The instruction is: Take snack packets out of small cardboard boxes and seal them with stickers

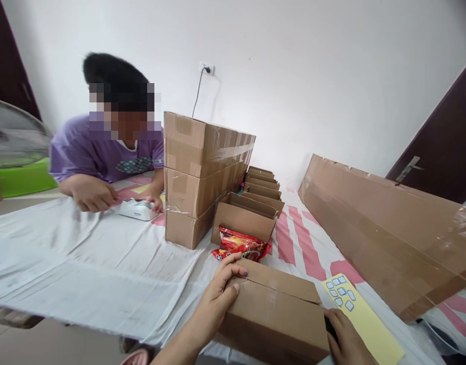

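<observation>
Two bare hands are at the ends of a closed cardboard box at the near edge of the table. Across its top-left corner lies the left hand (217, 293), half open, fingers bent and thumb a little apart, pressed to the cardboard (275, 310) box without closing round it. At the opposite end, the right hand (345, 334) is curled round a dark object (331, 328), too hidden for me to identify.

The box is plain brown, matt and square-edged, its top flaps meeting in a thin, slightly ragged seam. Just behind it slumps a glossy red packet (240, 244), its plastic crinkled, against an open carton (238, 219) with stiff raised flaps. Beside these rises a three-high stack of boxes (183, 175), shiny with clear tape. Smooth yellow paper (364, 317) marked with blue rounded squares lies to the right, on a creased white and pink cloth (104, 274).

Seam upward, the box sits with its long axis running crosswise from one hand to the other, the right end slanting nearer the wearer. Across the table, a person in a purple top (100, 152) leans over a white device (136, 209).
</observation>
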Motion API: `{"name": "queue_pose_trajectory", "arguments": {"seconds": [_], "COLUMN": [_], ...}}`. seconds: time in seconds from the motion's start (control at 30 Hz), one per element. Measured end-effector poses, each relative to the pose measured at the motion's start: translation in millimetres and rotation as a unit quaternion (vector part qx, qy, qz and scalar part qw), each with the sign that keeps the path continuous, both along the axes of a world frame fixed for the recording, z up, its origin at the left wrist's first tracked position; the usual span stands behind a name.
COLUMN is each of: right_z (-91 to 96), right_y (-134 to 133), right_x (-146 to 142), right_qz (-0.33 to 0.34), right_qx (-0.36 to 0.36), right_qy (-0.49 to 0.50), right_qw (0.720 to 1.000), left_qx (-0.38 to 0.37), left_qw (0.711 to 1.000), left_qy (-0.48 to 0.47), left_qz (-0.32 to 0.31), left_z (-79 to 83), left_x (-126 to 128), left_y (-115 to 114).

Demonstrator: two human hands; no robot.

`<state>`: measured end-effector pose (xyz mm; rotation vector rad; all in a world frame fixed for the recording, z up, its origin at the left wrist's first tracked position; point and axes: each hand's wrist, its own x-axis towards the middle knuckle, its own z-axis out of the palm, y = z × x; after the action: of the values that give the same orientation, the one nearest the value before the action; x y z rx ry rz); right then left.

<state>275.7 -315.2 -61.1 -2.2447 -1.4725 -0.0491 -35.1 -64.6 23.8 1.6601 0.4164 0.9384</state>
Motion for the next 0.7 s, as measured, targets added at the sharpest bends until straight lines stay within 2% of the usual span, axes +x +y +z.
{"name": "queue_pose_trajectory", "arguments": {"seconds": [0.1,0.17,0.27,0.37,0.4,0.47,0.53,0.63,0.7], "right_z": [10.3,26.8,68.0,123.5,142.4,176.1,200.4,216.7,218.2], "right_y": [8,17,32,49,55,68,81,102,113], "right_x": [8,12,10,-16,-30,-61,-92,-127,-140], "right_qz": [-0.011,-0.037,-0.072,-0.052,-0.022,0.08,0.177,0.282,0.314], "right_qx": [0.015,0.038,0.106,0.154,0.153,0.132,0.075,0.02,0.02], "right_qy": [0.015,0.024,0.021,0.014,0.01,0.0,-0.012,-0.024,-0.039], "right_qw": [1.0,0.998,0.991,0.987,0.988,0.988,0.981,0.959,0.949], "left_qx": [0.003,0.002,0.001,-0.007,-0.009,-0.01,-0.009,-0.003,0.004], "left_qw": [1.0,1.0,1.0,1.0,1.0,1.0,1.0,1.0,1.0], "left_qy": [0.006,0.012,0.013,0.015,0.014,0.01,0.005,-0.002,-0.009], "left_qz": [-0.009,-0.013,-0.015,-0.017,-0.017,-0.016,-0.012,-0.008,-0.007], "left_z": [3.0,6.5,10.2,12.6,13.4,15.2,16.7,16.9,15.5], "left_x": [-2,-4,-6,-6,-6,-6,-7,-7,-6], "left_y": [-1,-2,-3,-4,-5,-6,-6,-6,-4]}}
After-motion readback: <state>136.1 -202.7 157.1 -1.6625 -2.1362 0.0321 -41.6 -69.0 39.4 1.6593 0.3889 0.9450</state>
